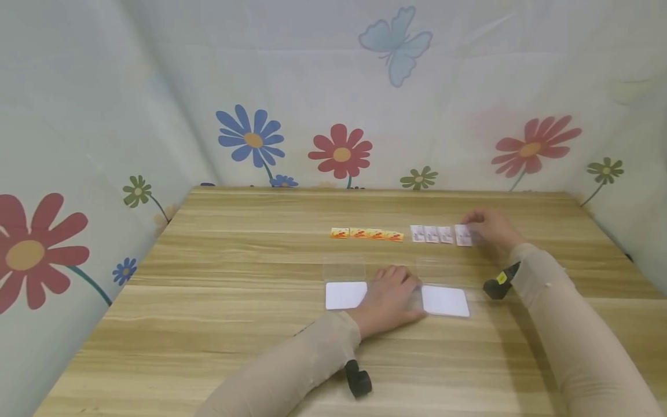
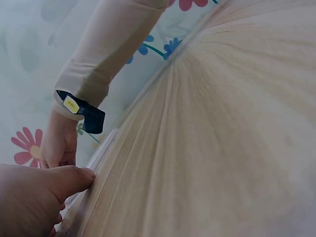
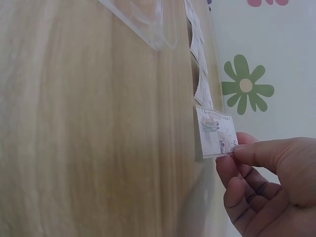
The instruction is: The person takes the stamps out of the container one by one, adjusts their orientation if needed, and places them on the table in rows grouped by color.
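My right hand (image 1: 492, 230) pinches a white postage stamp (image 3: 215, 132) by one edge between thumb and fingers. The stamp has perforated edges and a small printed picture, and stands at the right end of a row of similar white stamps (image 1: 431, 234). Lower down, my left hand (image 1: 392, 296) rests with fingers spread between two white cards, its thumb (image 2: 74, 180) at the edge of the right card (image 1: 445, 301). The left card (image 1: 344, 295) is partly covered by that hand. Clear plastic flaps (image 1: 344, 269) lie above the cards.
Several yellow-and-red stamps (image 1: 358, 233) lie in a row left of the white ones. Everything lies on a wood-grain table (image 1: 234, 336). A flower-printed curtain (image 1: 297, 75) hangs behind and at the sides. Each wrist carries a black camera (image 1: 358, 379).
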{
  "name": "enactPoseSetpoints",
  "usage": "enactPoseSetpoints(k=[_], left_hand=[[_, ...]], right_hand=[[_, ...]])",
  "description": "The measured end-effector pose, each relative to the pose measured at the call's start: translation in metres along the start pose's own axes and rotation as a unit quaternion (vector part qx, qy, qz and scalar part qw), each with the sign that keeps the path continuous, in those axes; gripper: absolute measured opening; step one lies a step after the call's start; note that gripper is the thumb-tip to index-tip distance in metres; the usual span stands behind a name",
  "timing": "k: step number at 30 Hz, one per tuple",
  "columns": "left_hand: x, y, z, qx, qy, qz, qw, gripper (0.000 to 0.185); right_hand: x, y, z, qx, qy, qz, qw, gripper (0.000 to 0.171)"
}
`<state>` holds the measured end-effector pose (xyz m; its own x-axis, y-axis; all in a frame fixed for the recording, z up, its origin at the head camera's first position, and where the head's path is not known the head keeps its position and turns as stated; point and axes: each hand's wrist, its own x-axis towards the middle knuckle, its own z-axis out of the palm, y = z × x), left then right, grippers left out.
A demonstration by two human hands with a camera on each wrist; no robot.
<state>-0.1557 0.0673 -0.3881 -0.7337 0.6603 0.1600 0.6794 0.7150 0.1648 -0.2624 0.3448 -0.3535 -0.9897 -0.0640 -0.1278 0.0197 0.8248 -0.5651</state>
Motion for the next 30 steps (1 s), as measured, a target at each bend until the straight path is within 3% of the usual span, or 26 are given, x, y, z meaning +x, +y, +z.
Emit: enactPoseSetpoints(k=[25,30], left_hand=[[-0.0003,0.0013,-0.0032,0.001,-0.016,-0.004,0.9999,0.055],[-0.0003,0.0008,-0.0026,-0.001,-0.017,-0.005,0.9998,0.055]], right_hand=[[0.0022,-0.0015,0.0062,-0.005,-0.003,0.008,1.0,0.022],[0.0031,-0.0006,0.0063,-0.009,0.002,-0.014,1.0,0.021]])
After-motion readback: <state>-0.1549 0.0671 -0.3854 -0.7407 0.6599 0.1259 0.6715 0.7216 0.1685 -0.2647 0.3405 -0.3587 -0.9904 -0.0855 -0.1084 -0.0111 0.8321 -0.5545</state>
